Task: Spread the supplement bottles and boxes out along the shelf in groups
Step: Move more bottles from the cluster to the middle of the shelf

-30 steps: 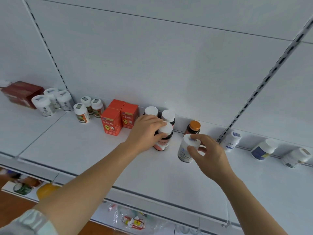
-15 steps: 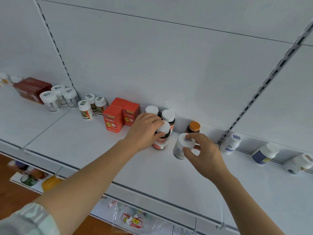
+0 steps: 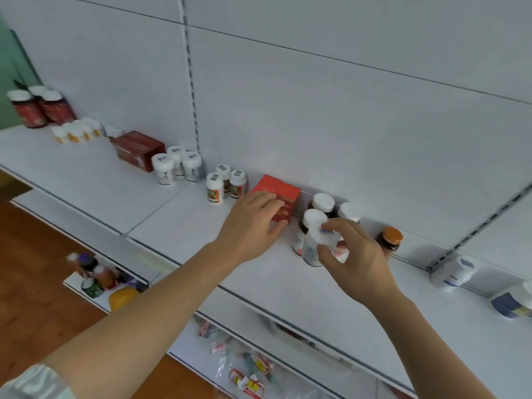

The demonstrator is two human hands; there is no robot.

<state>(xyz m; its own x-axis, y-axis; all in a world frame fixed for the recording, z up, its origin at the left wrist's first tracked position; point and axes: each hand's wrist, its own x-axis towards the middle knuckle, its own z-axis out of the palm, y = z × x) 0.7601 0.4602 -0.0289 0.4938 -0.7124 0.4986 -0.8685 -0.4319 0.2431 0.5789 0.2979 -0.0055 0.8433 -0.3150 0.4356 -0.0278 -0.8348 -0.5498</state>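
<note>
A shelf (image 3: 178, 246) runs from the upper left of the frame down to the lower right. On it, at far upper left, stand three tall bottles (image 3: 40, 109); right of them a row of small bottles (image 3: 76, 131), then a flat box (image 3: 138, 151), then three jars (image 3: 175, 168), then three small labelled bottles (image 3: 226, 184). At frame centre my left grip (image 3: 253, 226) lies on the front of two boxes (image 3: 283, 191). Just right of these, my right grip (image 3: 349, 254) holds a bottle (image 3: 312, 249) in front of a cluster of capped bottles (image 3: 324, 204). Behind my right grip stands another bottle (image 3: 390, 240). Further right, two bottles (image 3: 454, 273) lie against the back wall. Below the shelf, at lower left, sits a lower shelf (image 3: 86, 292) with more bottles.
</note>
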